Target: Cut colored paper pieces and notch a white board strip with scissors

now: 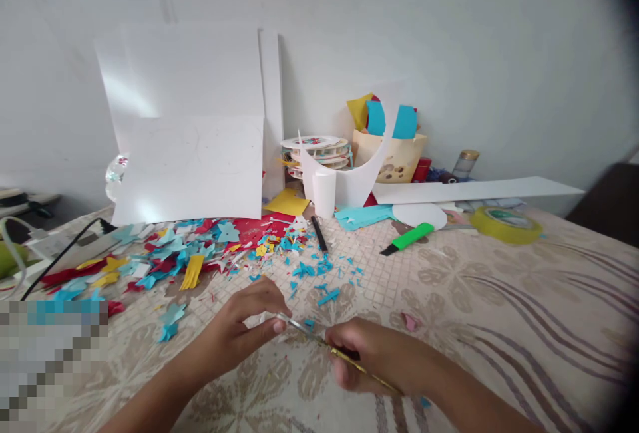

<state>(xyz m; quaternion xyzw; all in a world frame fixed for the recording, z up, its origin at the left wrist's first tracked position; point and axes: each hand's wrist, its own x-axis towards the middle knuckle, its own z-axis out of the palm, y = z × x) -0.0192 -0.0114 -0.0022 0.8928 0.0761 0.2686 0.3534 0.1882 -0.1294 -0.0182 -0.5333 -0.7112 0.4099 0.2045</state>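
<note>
My right hand (369,353) is closed around a pair of scissors (304,330) with silver blades and a gold-coloured handle, held low over the patterned cloth. The blades point away to the left, and their tips reach the fingertips of my left hand (249,320). That hand's thumb and fingers are bent towards each other around the blade tips; whatever is pinched there, if anything, is too small to make out. Beneath the blades lies a small blue paper scrap (309,324), and a blue strip (328,297) lies just beyond. A pink scrap (411,320) is right of my right hand.
Colourful paper cuttings (170,247) are heaped at the left. Beyond my hands lie a black pen (318,234), a green cutter knife (413,237) and a tape roll (506,224). White boards (200,167), a white cylinder (325,194) and a paper-filled container (394,157) stand behind.
</note>
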